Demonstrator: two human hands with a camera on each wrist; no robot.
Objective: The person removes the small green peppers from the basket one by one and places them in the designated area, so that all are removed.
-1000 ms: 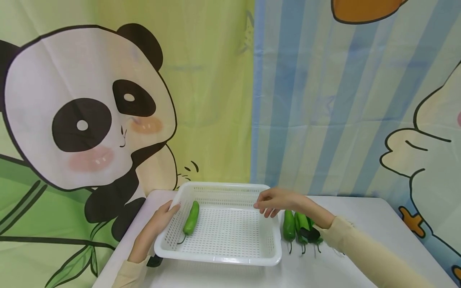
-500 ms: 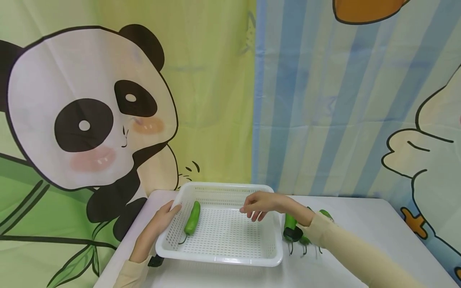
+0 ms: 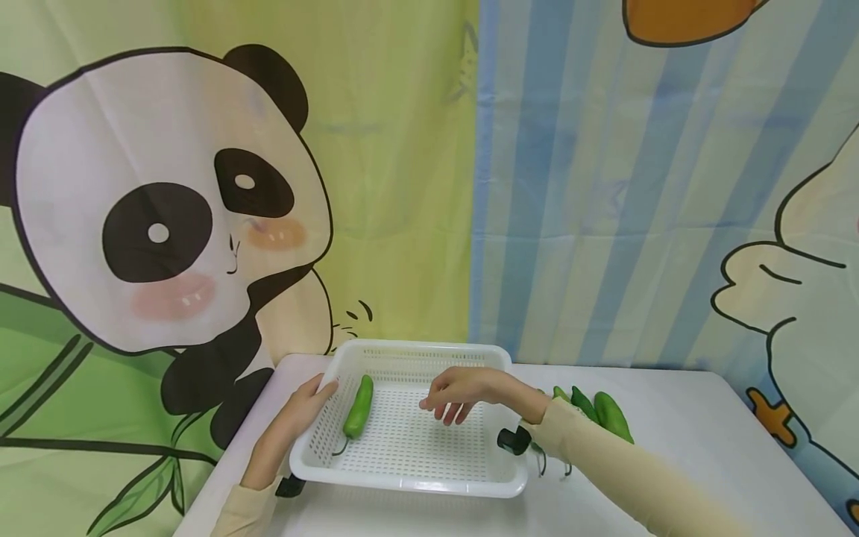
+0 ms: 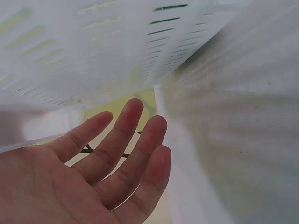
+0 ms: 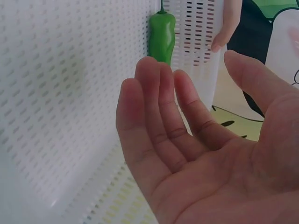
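A white perforated plastic basket (image 3: 409,485) stands on the table, with one long green pepper (image 3: 359,409) lying along its left side, stem toward the front. My left hand (image 3: 300,409) holds the basket's left rim, thumb over the edge; in the left wrist view its fingers (image 4: 128,123) extend along the outer wall. Over the middle of the basket hovers my right hand (image 3: 461,391), palm down and fingers loosely bent, with nothing in it. The right wrist view shows the same pepper (image 5: 162,37) beyond those fingertips.
Several more green peppers (image 3: 612,418) lie on the white table (image 3: 678,432) right of the basket, partly hidden by my right forearm. A small black wrist camera (image 3: 514,441) sits below my right wrist. Printed curtains (image 3: 403,224) hang behind the table.
My right hand has moved left and slightly down, from the basket's right rim to over its middle. My left hand, the basket and the pepper in it stay put.
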